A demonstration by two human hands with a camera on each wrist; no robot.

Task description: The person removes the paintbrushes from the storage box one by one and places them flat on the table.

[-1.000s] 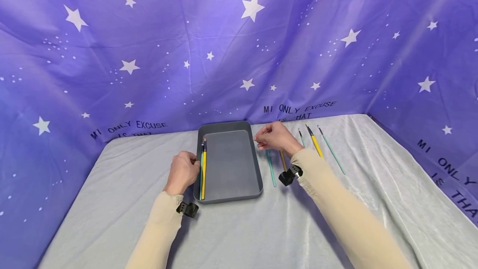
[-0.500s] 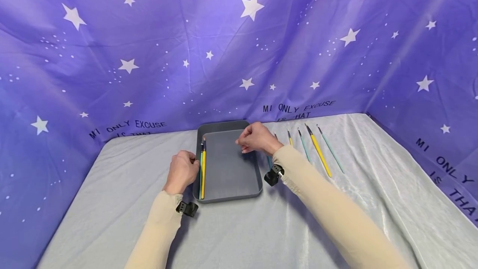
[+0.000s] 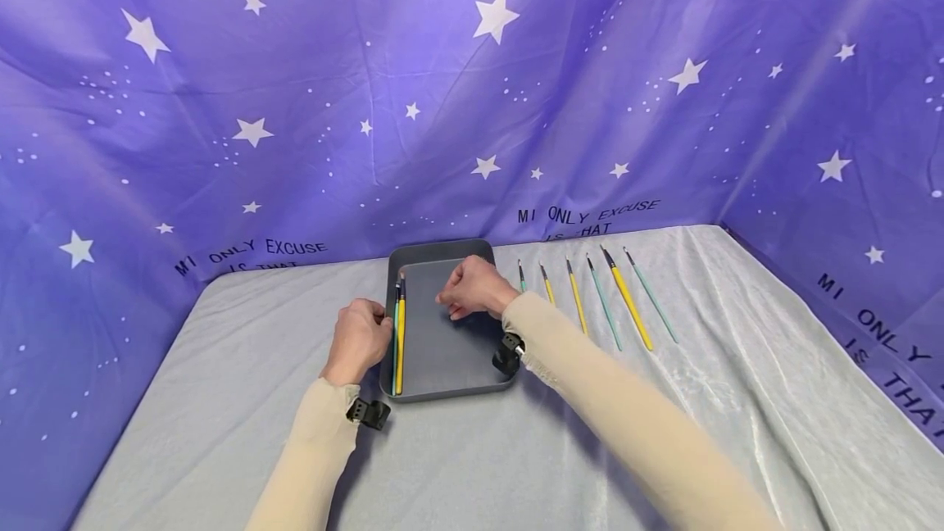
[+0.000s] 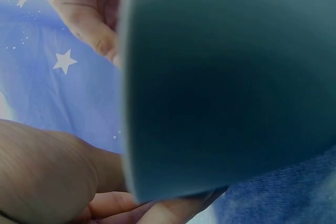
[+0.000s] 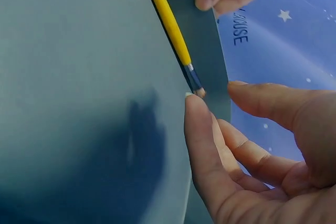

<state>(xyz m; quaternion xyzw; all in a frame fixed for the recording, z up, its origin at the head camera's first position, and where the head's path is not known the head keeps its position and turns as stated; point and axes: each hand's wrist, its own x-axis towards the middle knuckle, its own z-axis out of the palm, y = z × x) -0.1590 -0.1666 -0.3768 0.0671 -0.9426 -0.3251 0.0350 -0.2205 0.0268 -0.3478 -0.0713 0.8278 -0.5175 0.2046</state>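
A grey rectangular tray (image 3: pixel 453 363) lies on the cloth. Inside, along its left wall, a yellow paintbrush (image 3: pixel 401 342) and a thin teal paintbrush (image 3: pixel 395 334) lie side by side. My left hand (image 3: pixel 359 341) grips the tray's left wall; in the left wrist view the tray (image 4: pixel 226 87) fills most of the picture up close. Over the tray floor hovers my right hand (image 3: pixel 475 287). In the right wrist view its thumb (image 5: pixel 273 100) and index finger (image 5: pixel 199 135) stand apart with nothing between them, close to the bristle end of the yellow paintbrush (image 5: pixel 168 22).
Several paintbrushes lie spread on the grey cloth right of the tray, among them a thick yellow paintbrush (image 3: pixel 628 301) and a teal paintbrush (image 3: pixel 652 297). A purple star-printed curtain (image 3: pixel 413 64) hangs behind the table. The right sleeve (image 3: pixel 612 400) partly covers the nearer brush ends.
My right hand has moved left, from beside the brushes on the cloth to over the tray, uncovering several of those brushes. The left hand has stayed at the tray's left wall.
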